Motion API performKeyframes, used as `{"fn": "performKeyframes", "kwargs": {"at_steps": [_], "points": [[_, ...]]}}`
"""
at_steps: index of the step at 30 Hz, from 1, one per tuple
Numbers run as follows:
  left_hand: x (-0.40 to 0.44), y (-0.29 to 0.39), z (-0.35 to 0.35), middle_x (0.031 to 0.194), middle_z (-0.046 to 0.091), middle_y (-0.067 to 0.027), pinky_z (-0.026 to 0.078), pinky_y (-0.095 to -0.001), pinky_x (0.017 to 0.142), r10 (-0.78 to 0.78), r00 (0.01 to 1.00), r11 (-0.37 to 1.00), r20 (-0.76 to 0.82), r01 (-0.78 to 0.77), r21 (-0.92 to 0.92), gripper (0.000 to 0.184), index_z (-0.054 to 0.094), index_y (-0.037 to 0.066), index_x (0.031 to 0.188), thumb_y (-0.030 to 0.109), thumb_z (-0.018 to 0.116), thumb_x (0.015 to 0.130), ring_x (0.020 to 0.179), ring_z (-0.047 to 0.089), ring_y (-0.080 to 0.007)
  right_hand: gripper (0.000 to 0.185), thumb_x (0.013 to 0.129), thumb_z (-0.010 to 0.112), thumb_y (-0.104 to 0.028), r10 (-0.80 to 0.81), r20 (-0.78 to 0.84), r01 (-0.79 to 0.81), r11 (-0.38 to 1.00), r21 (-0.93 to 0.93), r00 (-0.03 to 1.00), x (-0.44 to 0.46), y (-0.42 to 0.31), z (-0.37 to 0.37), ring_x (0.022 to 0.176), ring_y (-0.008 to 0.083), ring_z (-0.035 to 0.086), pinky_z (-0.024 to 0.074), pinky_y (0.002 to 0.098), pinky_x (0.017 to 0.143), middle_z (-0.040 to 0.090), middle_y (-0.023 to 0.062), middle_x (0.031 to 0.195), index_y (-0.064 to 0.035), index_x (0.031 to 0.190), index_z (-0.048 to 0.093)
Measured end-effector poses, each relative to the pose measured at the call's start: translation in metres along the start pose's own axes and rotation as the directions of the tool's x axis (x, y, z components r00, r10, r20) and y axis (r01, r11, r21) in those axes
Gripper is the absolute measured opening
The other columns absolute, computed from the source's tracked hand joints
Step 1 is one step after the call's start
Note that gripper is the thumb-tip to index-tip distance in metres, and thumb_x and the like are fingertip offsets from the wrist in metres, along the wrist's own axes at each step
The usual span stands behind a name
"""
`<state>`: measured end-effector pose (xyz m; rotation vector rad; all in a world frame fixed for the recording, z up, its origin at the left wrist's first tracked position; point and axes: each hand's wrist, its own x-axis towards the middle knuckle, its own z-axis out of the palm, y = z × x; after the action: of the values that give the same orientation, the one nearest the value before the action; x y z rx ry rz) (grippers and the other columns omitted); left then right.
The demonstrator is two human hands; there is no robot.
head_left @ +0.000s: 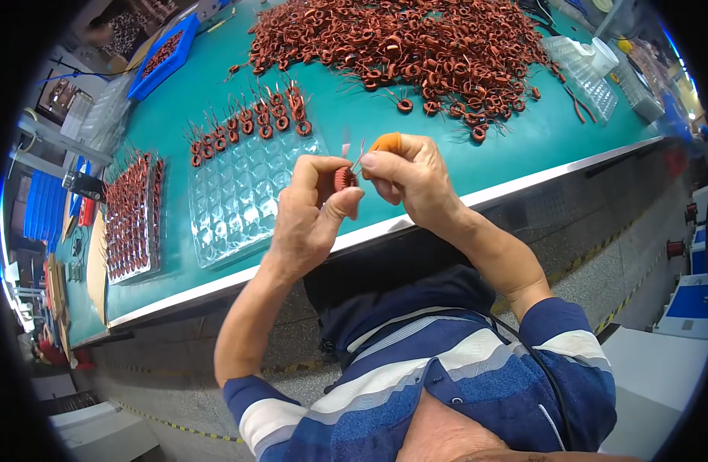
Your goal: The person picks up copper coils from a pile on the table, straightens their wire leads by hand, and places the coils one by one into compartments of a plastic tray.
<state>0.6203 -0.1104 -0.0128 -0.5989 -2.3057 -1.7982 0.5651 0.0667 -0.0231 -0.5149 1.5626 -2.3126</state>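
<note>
Between the thumb and fingers of my left hand (312, 208) is a wire-wound toroid coil (343, 179), held over the table's front edge. My right hand (412, 175), with an orange cover on a finger, pinches a thin wire lead (359, 160) of that coil. Just left of my hands lies a clear plastic tray (242, 204) with round pockets. Its back rows hold several copper-red coils (248, 122) with leads sticking up; the nearer pockets show no coils.
A large heap of coils (416, 46) covers the back of the green table (208, 69). A filled tray (134, 219) stands at left, a blue bin (165, 58) at back left. Red-handled pliers (579, 108) and clear trays (581, 73) lie at right. Another person (123, 35) is at far left.
</note>
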Motion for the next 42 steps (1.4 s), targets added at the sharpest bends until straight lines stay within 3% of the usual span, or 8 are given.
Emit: {"fn": "performKeyframes", "kwargs": {"at_steps": [4,13,19,20,22,27,37,42], "points": [[-0.001,-0.016,0.018,0.090,0.059,-0.0111,0.056,-0.0332,0.074,0.006,0.996,0.835,-0.088,-0.054,-0.548,0.029,0.044,-0.002,0.117,0.019,0.054,0.100,0.079,0.066,-0.0202,0.019,0.087,0.067,-0.016,-0.026,-0.019,0.028,0.992,0.126,0.999,0.005,0.007,0.004,0.052,0.0057,0.051,0.0390,0.0209,0.047,0.062,0.0038,0.063,0.0010,0.079,0.065],[-0.003,-0.021,0.008,0.086,0.062,-0.0107,0.052,-0.0308,0.075,-0.210,0.977,0.884,-0.027,0.178,-0.433,0.032,0.048,-0.005,0.125,0.016,0.047,0.101,0.076,0.064,-0.0187,0.019,0.088,0.066,-0.013,-0.345,0.031,0.324,0.841,-0.434,0.938,0.002,0.024,0.010,0.062,0.0090,0.062,0.0501,0.0246,0.056,0.067,0.0060,0.069,0.0058,0.086,0.067],[-0.005,-0.033,0.001,0.077,0.061,-0.0058,0.051,-0.0270,0.065,-0.280,0.941,0.891,-0.189,0.181,-0.416,0.027,0.057,-0.005,0.117,0.015,0.049,0.100,0.067,0.062,-0.0142,0.020,0.089,0.065,-0.015,-0.159,0.053,0.163,0.829,-0.535,0.986,0.017,0.014,0.001,0.065,0.0139,0.063,0.0505,0.0279,0.057,0.067,0.0090,0.072,0.0050,0.091,0.067],[-0.004,-0.035,-0.011,0.077,0.060,-0.0057,0.050,-0.0269,0.064,-0.304,0.925,0.888,-0.229,0.187,-0.421,0.027,0.056,-0.005,0.117,0.014,0.049,0.100,0.067,0.062,-0.0137,0.021,0.089,0.066,-0.016,-0.174,0.087,0.191,0.778,-0.599,0.981,0.028,0.013,-0.006,0.066,0.0163,0.064,0.0511,0.0293,0.059,0.068,0.0100,0.075,0.0045,0.094,0.067],[-0.005,-0.044,-0.038,0.080,0.060,-0.0053,0.049,-0.0281,0.066,-0.306,0.900,0.905,-0.310,0.174,-0.389,0.028,0.056,-0.003,0.118,0.017,0.052,0.098,0.068,0.060,-0.0143,0.034,0.090,0.066,-0.025,-0.446,0.301,0.401,0.150,-0.904,0.843,0.055,0.016,-0.037,0.080,0.0216,0.064,0.0514,0.0329,0.068,0.065,0.0138,0.094,0.0006,0.112,0.062],[0.007,-0.075,-0.087,0.083,0.064,-0.0064,0.049,-0.0279,0.067,-0.241,0.884,0.970,-0.399,0.216,-0.109,0.018,0.057,0.001,0.110,0.013,0.053,0.098,0.074,0.064,-0.0152,0.021,0.090,0.059,-0.016,-0.202,0.367,0.275,-0.373,-0.886,0.908,0.094,0.044,-0.107,0.095,0.0312,0.058,0.0488,0.0414,0.082,0.057,0.0173,0.102,-0.0006,0.103,0.058],[0.054,-0.145,-0.147,0.080,0.070,-0.0057,0.048,-0.0271,0.072,-0.001,0.790,0.909,-0.614,0.257,0.329,0.019,0.071,0.001,0.093,0.017,0.070,0.083,0.074,0.062,-0.0118,0.012,0.088,0.062,-0.005,-0.433,0.260,0.363,0.173,-0.916,0.863,0.086,0.017,-0.095,0.084,0.0313,0.065,0.0530,0.0383,0.077,0.064,0.0148,0.099,0.0021,0.096,0.067],[0.058,-0.139,-0.141,0.083,0.069,-0.0091,0.049,-0.0315,0.071,-0.079,0.837,0.762,-0.541,0.401,0.509,0.019,0.071,0.002,0.092,0.017,0.071,0.081,0.077,0.064,-0.0162,0.013,0.089,0.062,-0.005,-0.478,0.252,0.405,0.250,-0.880,0.842,0.073,0.002,-0.080,0.081,0.0264,0.066,0.0540,0.0339,0.073,0.065,0.0135,0.099,0.0015,0.098,0.067]]}}
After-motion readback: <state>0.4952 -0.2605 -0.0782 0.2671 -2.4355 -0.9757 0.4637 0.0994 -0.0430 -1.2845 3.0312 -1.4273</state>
